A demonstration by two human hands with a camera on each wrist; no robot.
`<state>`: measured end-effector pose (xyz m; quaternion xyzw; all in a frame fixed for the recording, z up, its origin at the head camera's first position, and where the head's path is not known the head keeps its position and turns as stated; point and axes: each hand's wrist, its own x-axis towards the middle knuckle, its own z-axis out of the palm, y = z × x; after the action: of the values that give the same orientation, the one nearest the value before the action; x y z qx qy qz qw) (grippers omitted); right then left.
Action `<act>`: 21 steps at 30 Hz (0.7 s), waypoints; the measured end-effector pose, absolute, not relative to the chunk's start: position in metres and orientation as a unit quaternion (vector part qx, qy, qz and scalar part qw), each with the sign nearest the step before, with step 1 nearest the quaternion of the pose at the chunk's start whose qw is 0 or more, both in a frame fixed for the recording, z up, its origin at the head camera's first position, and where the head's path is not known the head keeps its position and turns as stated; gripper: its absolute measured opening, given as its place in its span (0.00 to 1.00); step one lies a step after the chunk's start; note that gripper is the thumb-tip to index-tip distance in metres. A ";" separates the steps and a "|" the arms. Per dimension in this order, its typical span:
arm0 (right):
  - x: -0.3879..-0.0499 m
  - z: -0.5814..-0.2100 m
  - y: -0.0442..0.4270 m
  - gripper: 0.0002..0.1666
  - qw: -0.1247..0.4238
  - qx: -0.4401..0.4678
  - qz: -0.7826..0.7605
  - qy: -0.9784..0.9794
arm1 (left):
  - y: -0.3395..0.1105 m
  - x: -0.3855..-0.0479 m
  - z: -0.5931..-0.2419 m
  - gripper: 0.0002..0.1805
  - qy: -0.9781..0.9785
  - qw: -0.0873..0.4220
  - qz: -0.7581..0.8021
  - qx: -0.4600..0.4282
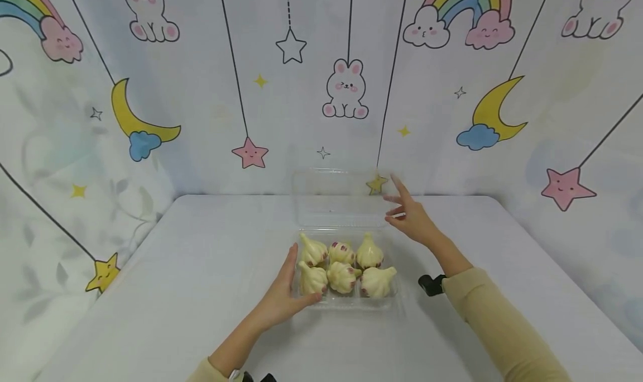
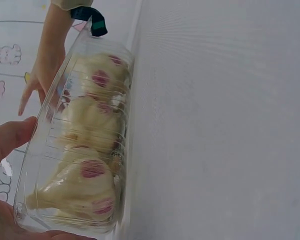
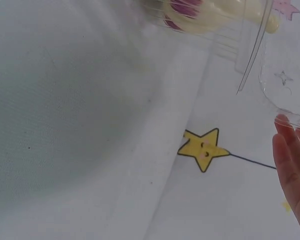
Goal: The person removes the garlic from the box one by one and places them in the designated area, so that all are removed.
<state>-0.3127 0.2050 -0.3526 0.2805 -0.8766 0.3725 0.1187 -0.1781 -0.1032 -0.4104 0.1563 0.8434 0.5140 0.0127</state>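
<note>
A clear plastic clamshell box [image 1: 346, 305] sits on the table with its lid [image 1: 331, 203] raised at the back. Inside lie several glossy, cream-coloured garlic bulbs [image 1: 342, 277] with purple patches, in two rows. My left hand [image 1: 281, 292] holds the box by its left front corner, the thumb on the front rim and the fingers along the left side. The left wrist view shows garlic bulbs [image 2: 92, 122] through the ribbed wall. My right hand [image 1: 414, 220] is at the lid's right edge, fingers extended; in the right wrist view, fingertips [image 3: 281, 120] meet the lid's edge.
A white-covered table [image 1: 226, 248] extends around the box. Behind it hangs a curtain [image 1: 201, 91] printed with rabbits, stars, moons and rainbows. A black strap piece [image 1: 431, 285] hangs at the right wrist.
</note>
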 end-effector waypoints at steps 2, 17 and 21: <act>-0.315 -0.354 0.204 0.57 0.122 0.279 0.373 -0.876 | -0.103 -0.180 -0.411 0.59 0.845 0.014 0.510 0.157; -0.332 -0.369 0.201 0.64 0.134 0.247 0.377 -0.883 | -0.107 -0.182 -0.416 0.59 0.838 0.031 0.515 0.178; -0.336 -0.375 0.202 0.61 0.126 0.242 0.358 -0.893 | -0.106 -0.181 -0.416 0.58 0.829 0.031 0.527 0.184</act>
<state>-0.3358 0.2019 -0.3748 0.2422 -0.8928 0.3583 0.1255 -0.1813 -0.1059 -0.4161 0.1836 0.8289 0.5275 0.0309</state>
